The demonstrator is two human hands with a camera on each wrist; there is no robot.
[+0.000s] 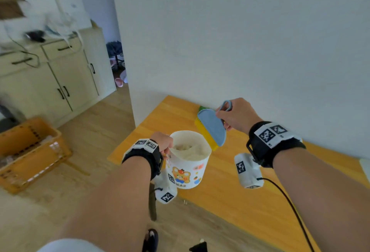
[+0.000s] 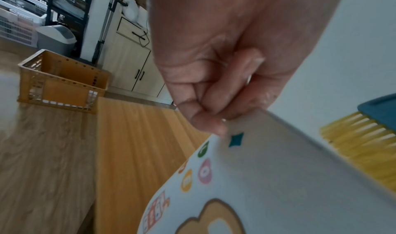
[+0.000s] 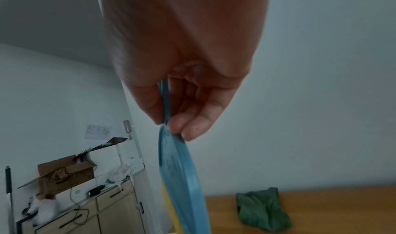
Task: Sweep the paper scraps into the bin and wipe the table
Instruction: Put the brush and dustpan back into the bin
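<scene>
Both forearms fill the head view: the left hand (image 1: 162, 141) pinches the rim of the bin (image 1: 189, 159), scraps (image 1: 183, 147) inside, at the table (image 1: 230, 191) edge; the right hand (image 1: 236, 115) holds a brush (image 1: 212, 127) over it.

Left wrist: curled fingers (image 2: 205, 119) grip the rim, bristles alongside.

Right wrist: thumb and fingers (image 3: 193, 124) clamp the brush handle; a cloth (image 3: 261, 209) lies by the wall.

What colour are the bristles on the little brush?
Yellow bristles under the blue plastic brush back; the left wrist view shows them best.

Plain white wall (image 1: 240, 41) at 12 o'clock; cream cabinet (image 1: 60, 75) at 10; orange crate (image 1: 30, 151) on wood floor (image 1: 96, 127) at 9.
</scene>
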